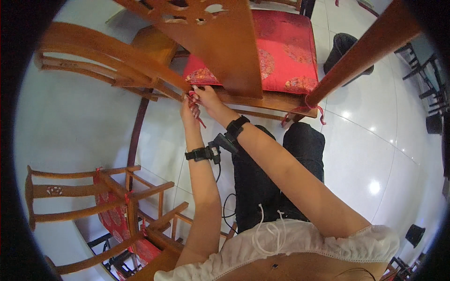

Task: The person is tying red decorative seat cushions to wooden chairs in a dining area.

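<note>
A red cushion with multicoloured round patterns lies on the seat of a wooden chair, seen from behind its carved back splat. At the chair's left rear post, my left hand grips a red fabric tie, its loose end hanging below the fingers. My right hand pinches the same tie close beside it, at the cushion's rear corner. Fingers hide part of the tie, so I cannot tell whether it is knotted. Around the right rear post, another red tie is wrapped, its ends dangling.
Another wooden chair back stands close on the left, by the wall. More wooden chairs with red cushions are at lower left. A black bin sits on the white tiled floor beyond the right post.
</note>
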### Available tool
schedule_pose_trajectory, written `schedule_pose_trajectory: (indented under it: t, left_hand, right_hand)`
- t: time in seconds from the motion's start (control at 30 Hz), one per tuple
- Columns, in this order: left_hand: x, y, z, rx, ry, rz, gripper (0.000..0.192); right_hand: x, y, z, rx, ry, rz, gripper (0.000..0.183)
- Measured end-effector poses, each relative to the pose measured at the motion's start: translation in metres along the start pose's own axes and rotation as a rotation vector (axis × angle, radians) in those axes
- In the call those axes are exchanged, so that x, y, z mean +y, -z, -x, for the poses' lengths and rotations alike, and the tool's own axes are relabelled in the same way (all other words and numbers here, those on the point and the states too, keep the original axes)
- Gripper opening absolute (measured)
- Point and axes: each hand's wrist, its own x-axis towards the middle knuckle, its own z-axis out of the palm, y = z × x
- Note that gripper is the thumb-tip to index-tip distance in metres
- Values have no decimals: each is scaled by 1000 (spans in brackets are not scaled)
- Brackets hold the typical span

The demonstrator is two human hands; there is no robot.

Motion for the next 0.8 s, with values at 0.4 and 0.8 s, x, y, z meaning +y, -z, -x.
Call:
schedule_pose_trajectory:
  t: [0.4, 0.8]
  left_hand:
    - [16, -5, 2, 33, 2, -250, 29]
    - [30, 3, 12, -61, 35, -367, 18]
  right_hand:
    - [-4, 12, 3, -349, 103, 280, 21]
    - [-8, 18, -5, -310, 9, 292, 15]
